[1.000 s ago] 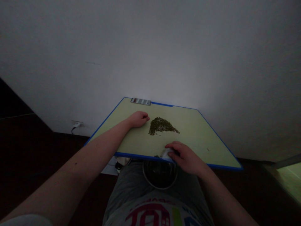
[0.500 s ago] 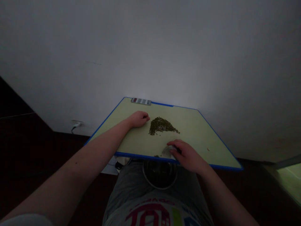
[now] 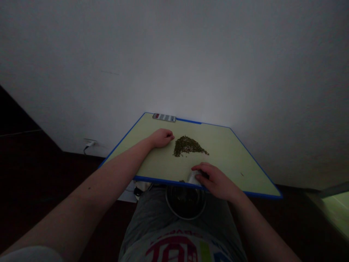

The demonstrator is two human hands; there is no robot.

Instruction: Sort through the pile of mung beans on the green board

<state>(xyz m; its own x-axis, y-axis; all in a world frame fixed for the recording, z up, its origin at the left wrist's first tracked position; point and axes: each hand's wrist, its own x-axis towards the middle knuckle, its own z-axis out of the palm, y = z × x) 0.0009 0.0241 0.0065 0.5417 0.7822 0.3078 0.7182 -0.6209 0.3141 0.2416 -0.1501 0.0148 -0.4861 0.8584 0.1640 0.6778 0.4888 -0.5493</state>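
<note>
On the pale yellow tabletop (image 3: 160, 163) lies a loose pile of small green beans (image 3: 188, 145), like mung beans, with paler bits near its middle. My left hand (image 3: 162, 138) rests at the pile's left side, fingers curled in; whatever they may hold is hidden. Near the front edge, my right hand (image 3: 214, 178) grips a small, pale, translucent cup-like piece (image 3: 193, 177) between thumb and fingers. Part of it is covered by the hand. A few beans (image 3: 182, 181) sit at the edge just left of it. Below that edge, a metal bowl (image 3: 186, 203) rests on my lap, its inside dark.
A phone (image 3: 164, 117) with a lit screen lies at the table's back left. Blue edging (image 3: 256, 163) runs round the tabletop. Behind it stands a white wall (image 3: 174, 65), with a plugged-in cable (image 3: 89, 145) low at left. A small dark speck (image 3: 242, 174) lies on the right.
In my right hand, the translucent piece has turned and looks whiter and more upright. The hand itself has barely shifted. My left hand and the bean pile look the same.
</note>
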